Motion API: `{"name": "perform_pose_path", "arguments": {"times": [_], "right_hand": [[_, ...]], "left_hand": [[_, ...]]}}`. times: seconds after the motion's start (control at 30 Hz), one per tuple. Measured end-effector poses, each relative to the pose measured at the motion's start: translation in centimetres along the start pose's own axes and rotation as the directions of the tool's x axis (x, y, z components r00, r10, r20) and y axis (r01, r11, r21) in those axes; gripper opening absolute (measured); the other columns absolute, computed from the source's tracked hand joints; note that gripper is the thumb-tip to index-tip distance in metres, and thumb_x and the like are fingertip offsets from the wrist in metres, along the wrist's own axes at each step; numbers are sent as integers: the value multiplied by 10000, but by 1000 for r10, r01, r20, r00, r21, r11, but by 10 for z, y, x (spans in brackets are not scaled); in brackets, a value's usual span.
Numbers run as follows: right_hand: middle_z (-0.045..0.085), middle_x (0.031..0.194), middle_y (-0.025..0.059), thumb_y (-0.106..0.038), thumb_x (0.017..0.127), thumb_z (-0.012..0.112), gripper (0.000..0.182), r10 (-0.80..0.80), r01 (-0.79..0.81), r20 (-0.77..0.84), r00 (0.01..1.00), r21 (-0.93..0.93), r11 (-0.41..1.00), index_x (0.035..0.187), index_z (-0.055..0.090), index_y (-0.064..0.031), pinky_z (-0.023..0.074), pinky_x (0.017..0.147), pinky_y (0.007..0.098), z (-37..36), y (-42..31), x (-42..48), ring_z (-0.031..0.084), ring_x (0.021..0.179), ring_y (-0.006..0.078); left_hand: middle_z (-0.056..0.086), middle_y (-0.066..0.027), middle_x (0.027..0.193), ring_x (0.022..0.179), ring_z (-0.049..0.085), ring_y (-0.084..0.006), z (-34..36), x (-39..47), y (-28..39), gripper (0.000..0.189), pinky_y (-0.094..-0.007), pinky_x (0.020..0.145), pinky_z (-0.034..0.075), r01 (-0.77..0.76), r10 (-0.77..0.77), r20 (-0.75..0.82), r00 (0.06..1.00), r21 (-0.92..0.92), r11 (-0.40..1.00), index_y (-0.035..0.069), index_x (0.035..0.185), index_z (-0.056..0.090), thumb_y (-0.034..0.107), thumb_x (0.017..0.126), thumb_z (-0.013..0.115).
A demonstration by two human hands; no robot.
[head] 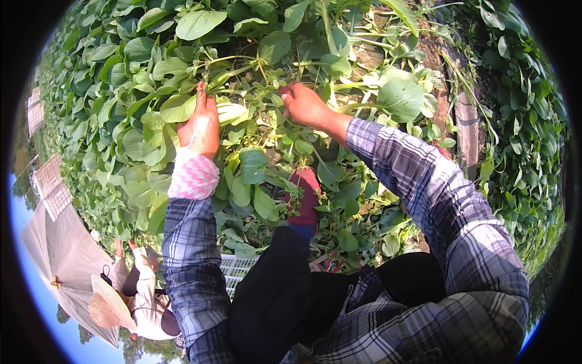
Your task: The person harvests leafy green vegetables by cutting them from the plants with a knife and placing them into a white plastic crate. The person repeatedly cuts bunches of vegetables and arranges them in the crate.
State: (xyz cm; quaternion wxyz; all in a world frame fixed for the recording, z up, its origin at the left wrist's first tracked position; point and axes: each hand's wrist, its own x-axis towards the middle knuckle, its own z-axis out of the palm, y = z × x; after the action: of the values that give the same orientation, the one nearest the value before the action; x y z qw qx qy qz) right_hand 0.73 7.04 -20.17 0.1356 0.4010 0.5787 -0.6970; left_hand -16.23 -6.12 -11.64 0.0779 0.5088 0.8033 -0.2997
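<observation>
My left hand point(198, 127), with a pink-and-white fuzzy cuff at its wrist, grips a leafy bok choy plant point(231, 113). Its pale stem base points right, and its broad green leaves spread to the left of the hand. To the right, my right hand point(305, 105) is curled around a small red object point(286, 90), perhaps a tool handle; most of it is hidden by the fingers. Low weeds and loose leaves point(273, 129) cover the soil between both hands.
A red-covered foot point(303, 193) stands among the plants below my hands. Dense leafy greens point(104, 91) grow on the left. A white plastic crate point(237, 268) sits by my leg. At lower left, another person in a straw hat point(109, 304) bends near a grey umbrella point(72, 255).
</observation>
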Motion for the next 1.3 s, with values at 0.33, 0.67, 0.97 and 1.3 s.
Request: {"name": "perform_pose_path", "arguments": {"times": [0.33, 0.67, 0.97, 1.3], "right_hand": [[545, 812, 67, -109, 936, 413, 213, -263, 257, 65, 963, 92, 962, 1124, 425, -10, 483, 600, 297, 41, -10, 13, 560, 635, 142], [461, 676, -15, -179, 916, 479, 93, -650, 495, -97, 754, 735, 464, 853, 472, -110, 375, 476, 248, 79, 27, 101, 457, 551, 129], [569, 704, 131, -108, 767, 547, 115, -677, 606, 49, 734, -495, 622, 852, 573, -34, 479, 585, 321, 75, -19, 74, 584, 669, 258], [586, 763, 36, -234, 832, 588, 152, -106, -15, 153, 983, 633, 774, 827, 532, -93, 382, 455, 266, 53, -33, 28, 565, 628, 130]], "left_hand": [[364, -120, 1296, 1050, 454, -188, 43, -1, -17, 525, -283, 875, 404, 8, -26, -82, 996, -215, 977, -31, 1363, 299, 101, 868, 412], [529, -148, 1082, 883, 492, -206, 73, 2, -30, 506, -298, 822, 417, -22, -202, -161, 966, -830, 557, -36, 1330, 363, 243, 913, 433], [516, -135, 1219, 994, 563, -220, 83, -4, -40, 408, -289, 848, 443, -52, -171, -120, 978, -932, 358, 36, 1334, 352, 84, 930, 383], [362, -19, 1429, 977, 615, -183, -15, -43, -12, 682, -246, 721, 504, -82, -12, -305, 952, -293, 953, -22, 1301, 443, -88, 629, 535]]}}
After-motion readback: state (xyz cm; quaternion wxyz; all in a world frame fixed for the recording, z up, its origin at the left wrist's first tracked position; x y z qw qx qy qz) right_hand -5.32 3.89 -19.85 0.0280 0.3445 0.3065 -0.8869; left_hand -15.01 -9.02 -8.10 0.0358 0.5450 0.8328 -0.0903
